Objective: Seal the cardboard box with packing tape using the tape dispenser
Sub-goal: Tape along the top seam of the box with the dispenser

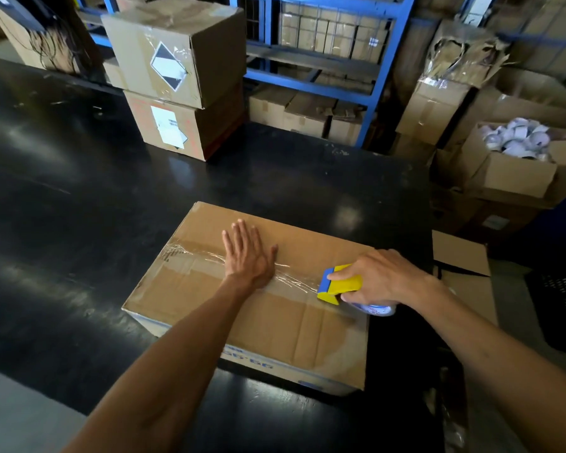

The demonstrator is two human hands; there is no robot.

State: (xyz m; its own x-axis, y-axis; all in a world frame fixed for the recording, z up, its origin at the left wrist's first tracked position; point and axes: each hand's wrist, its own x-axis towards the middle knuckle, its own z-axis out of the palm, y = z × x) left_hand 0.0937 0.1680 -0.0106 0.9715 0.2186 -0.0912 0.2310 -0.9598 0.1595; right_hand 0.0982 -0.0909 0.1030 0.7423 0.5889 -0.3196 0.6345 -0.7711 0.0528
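Note:
A flat brown cardboard box [268, 325] lies on the black table [62, 197] in front of me. A strip of clear packing tape [190, 253] runs along its closed centre seam from the left edge toward the right. My left hand [249, 256] presses flat on the tape near the middle of the lid, fingers spread. My right hand [379, 276] grips a yellow and blue tape dispenser [339, 284] near the box's right edge, its blade end on the tape. The tape roll [374, 309] shows partly under my hand.
Two stacked cardboard boxes [177, 76] stand at the back of the table. Blue metal shelving [383, 70] with cartons is behind. To the right sit an open box of white rolls [513, 142], a loose cardboard flap [459, 253] and a black crate [559, 295].

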